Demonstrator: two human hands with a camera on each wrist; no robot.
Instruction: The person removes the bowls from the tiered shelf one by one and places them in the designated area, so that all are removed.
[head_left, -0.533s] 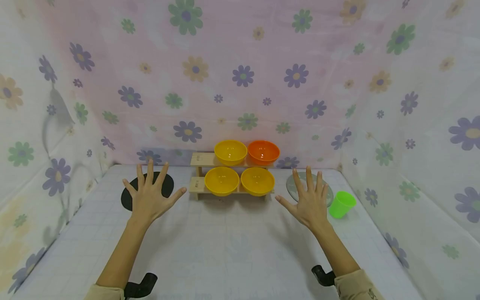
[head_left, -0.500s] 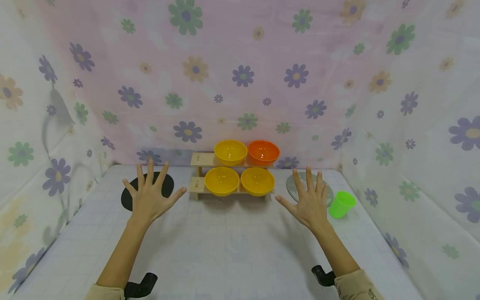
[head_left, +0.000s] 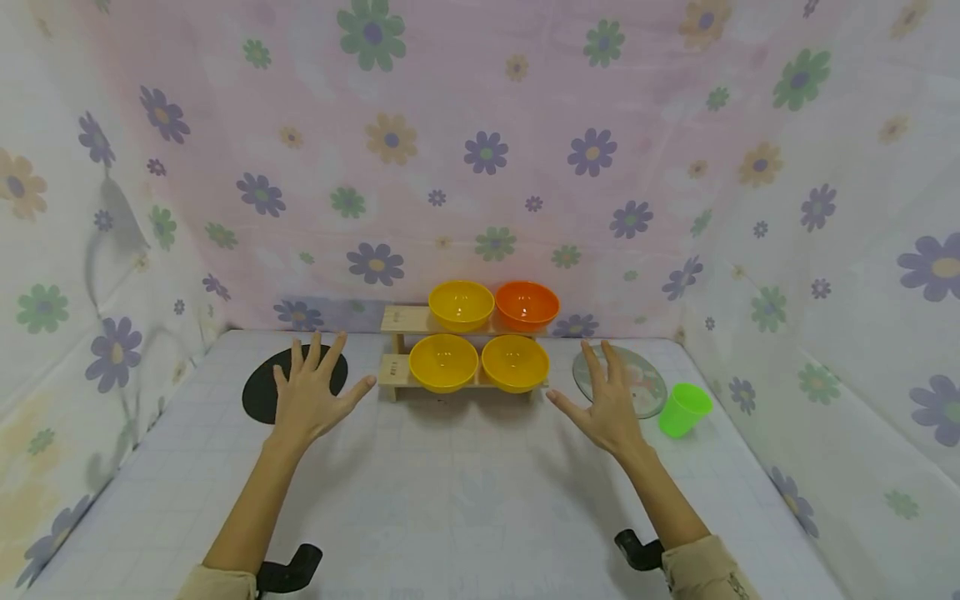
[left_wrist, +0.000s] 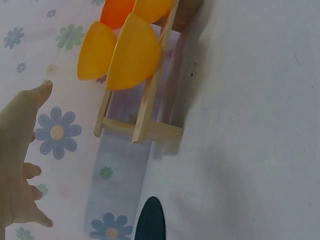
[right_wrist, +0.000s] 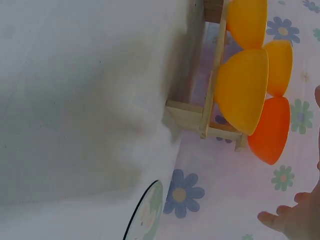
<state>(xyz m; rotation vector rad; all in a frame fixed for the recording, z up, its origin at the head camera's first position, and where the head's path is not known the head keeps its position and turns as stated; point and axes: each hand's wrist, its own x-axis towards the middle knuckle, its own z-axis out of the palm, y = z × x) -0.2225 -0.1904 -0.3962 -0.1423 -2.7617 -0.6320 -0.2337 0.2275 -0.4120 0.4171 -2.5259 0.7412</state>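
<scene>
My left hand point(head_left: 306, 410) hovers with its fingers spread and holds nothing, nearest the black oval mat point(head_left: 257, 395). On the other side, my right hand point(head_left: 609, 410) is also held in the air with nothing in it, partly in front of a round patterned mat point(head_left: 647, 385). Between the hands stands a two-step wooden rack point(head_left: 405, 319). Its upper step bears a yellow bowl point(head_left: 461, 307) on the left and an orange bowl point(head_left: 528, 307) on the right. Two more yellow bowls sit on the lower step, the left one point(head_left: 442, 364) beside the right one point(head_left: 515, 364).
A bright green cup point(head_left: 684, 410) stands at the right, beside the round mat, and leans in view. White cloth covers the table point(head_left: 457, 492). Flowered curtains point(head_left: 487, 100) enclose the back and both sides.
Both hands have shifted slightly inward, and their fingers have drawn a little closer together. Bowls, rack, mats and cup stay where they were.
</scene>
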